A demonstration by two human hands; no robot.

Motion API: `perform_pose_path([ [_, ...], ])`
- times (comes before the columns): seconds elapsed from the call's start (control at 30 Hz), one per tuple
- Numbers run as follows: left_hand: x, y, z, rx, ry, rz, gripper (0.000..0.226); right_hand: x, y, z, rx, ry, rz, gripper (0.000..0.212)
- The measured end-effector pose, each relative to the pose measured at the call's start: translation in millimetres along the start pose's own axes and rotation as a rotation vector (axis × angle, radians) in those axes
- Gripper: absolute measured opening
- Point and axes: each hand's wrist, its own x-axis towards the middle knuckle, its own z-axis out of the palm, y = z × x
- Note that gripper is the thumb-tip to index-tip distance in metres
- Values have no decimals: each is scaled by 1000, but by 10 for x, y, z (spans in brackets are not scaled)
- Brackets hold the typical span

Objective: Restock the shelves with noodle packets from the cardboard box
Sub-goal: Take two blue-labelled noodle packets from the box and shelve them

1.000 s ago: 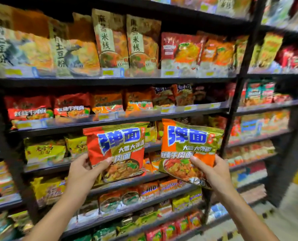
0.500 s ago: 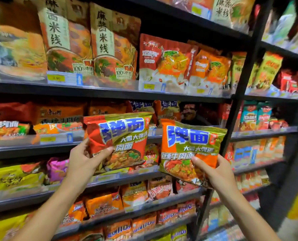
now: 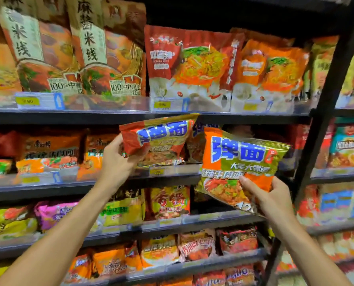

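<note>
Left hand (image 3: 115,162) | red packet (image 3: 158,139) raised, tilted toward shelf (image 3: 172,172)

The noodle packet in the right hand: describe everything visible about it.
The noodle packet is a glossy foil-like pouch, orange and green, with big blue characters outlined in white and a noodle-dish picture low down. It looks sealed and puffy, tilted clockwise, held in front of the shelves. The right hand pinches its lower right corner, thumb on the front.

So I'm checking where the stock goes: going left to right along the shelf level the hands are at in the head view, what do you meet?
Orange packets on the shelf → left hand → red noodle packet → orange-green noodle packet → right hand → black upright post.
</note>
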Motion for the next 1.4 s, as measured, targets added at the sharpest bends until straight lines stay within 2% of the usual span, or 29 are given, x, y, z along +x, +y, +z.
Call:
perform_pose_path([
  [0.27, 83, -125, 386, 138, 63, -58, 27, 617, 179, -108, 85, -99, -11, 24],
  [0.37, 120, -185, 474, 93, 34, -137, 29, 774, 266, -130, 133, -143, -14, 30],
  [0.47, 182, -300, 475, 148, 0, -206, 33, 905, 359, -132, 141, -164, -20, 35],
  [0.6, 298, -411, 351, 286, -153, -268, 35, 1035, 419, -121, 177, -169, -57, 32],
  [0.77, 340, -352, 263, 419, -406, -302, 24, 1216, 441, -18, 210, -125, -143, 31],
  [0.83, 351, -344, 255, 458, -446, -326, 21, 1273, 459, 61, 222, -98, -171, 30],
  [0.9, 364, -385, 271, 505, -422, -311, 19, 1318, 469, 145, 225, -101, -217, 32],
  [0.97, 292, -406, 331, 557, -268, -246, 32, 1360, 496, 212, 229, -130, -252, 34],
  [1.03, 165, -403, 414, 532, -38, -153, 58, 1403, 514, 269, 229, -176, -258, 37],
  [1.1, 65, -428, 477, 450, 86, -33, 86, 1435, 535, 304, 221, -186, -257, 39],
  [1.17, 23, -458, 516, 498, 194, 117, 94, 1452, 541, 321, 216, -186, -251, 38],
  [1.23, 31, -501, 524, 590, 302, 283, 92, 1471, 539, 330, 207, -210, -257, 36],
  [1.3, 28, -552, 530, 695, 353, 471, 80, 1491, 542, 335, 200, -235, -264, 37],
  [1.4, 64, -665, 523, 903, 230, 755, 45, 1514, 569, 349, 174, -272, -263, 42],
])
